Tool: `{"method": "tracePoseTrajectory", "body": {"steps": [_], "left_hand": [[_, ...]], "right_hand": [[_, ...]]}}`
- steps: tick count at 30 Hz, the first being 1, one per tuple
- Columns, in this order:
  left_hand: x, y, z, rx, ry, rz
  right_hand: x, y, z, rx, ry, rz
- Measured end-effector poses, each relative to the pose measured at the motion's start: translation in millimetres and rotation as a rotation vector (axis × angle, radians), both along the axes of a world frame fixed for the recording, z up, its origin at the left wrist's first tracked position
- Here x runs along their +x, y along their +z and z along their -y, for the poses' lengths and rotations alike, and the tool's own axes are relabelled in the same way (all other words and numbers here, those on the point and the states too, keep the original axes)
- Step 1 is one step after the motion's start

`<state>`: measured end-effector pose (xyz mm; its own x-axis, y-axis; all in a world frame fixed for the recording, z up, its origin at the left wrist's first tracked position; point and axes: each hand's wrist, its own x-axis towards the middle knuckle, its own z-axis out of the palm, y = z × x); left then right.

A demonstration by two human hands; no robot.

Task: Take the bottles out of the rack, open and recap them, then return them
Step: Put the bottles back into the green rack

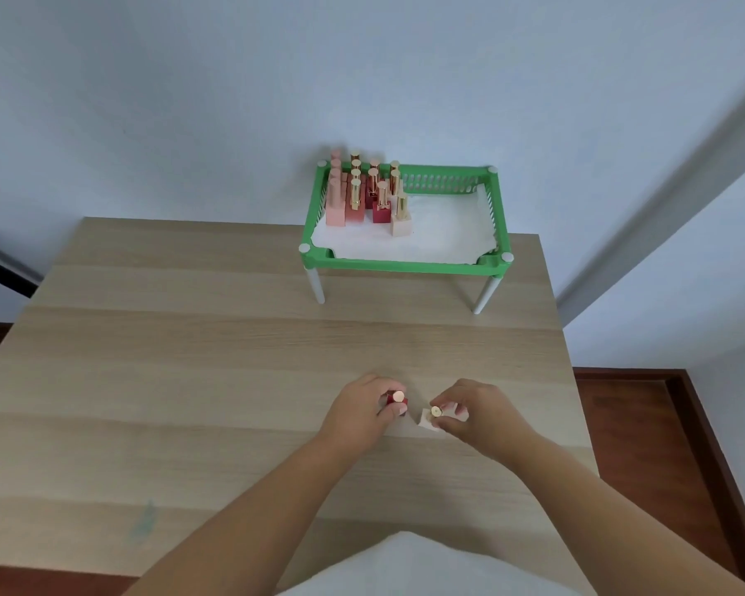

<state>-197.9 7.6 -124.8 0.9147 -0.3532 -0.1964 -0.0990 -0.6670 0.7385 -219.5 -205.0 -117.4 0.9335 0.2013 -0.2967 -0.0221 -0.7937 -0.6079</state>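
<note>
A green rack (401, 266) on white legs stands at the table's far side, lined with white paper. Several pink, red and cream bottles with gold caps (368, 193) stand in its left half. Near the table's front, my left hand (355, 417) is closed around a small red bottle with a gold cap (395, 399), upright on the table. Just to its right, my right hand (476, 412) grips a cream bottle with a gold cap (430, 417), which is tilted on the tabletop. Both caps sit on the bottles.
The light wooden table (216, 350) fills most of the view. The rack's right half holds only white paper (448, 230). A pale wall lies behind the rack, and dark red floor (646, 445) shows past the table's right edge.
</note>
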Motion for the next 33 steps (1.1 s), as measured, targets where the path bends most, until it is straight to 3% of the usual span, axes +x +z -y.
{"method": "tracePoseTrajectory", "body": {"steps": [11,20,26,33], "left_hand": [[30,23,-7,-0.132,0.132,0.138],[92,84,2,-0.383,0.211,0.236],[137,105,7,-0.32,0.223,0.313],[187,107,5,-0.209,0.279,0.356]], "right_hand": [[33,27,0,0.159,-0.096,0.058],[103,92,2,0.336,-0.188,0.377],[160,113,-2,0.364,-0.194,0.453],[208,97,-14,0.26,-0.181,0.367]]}}
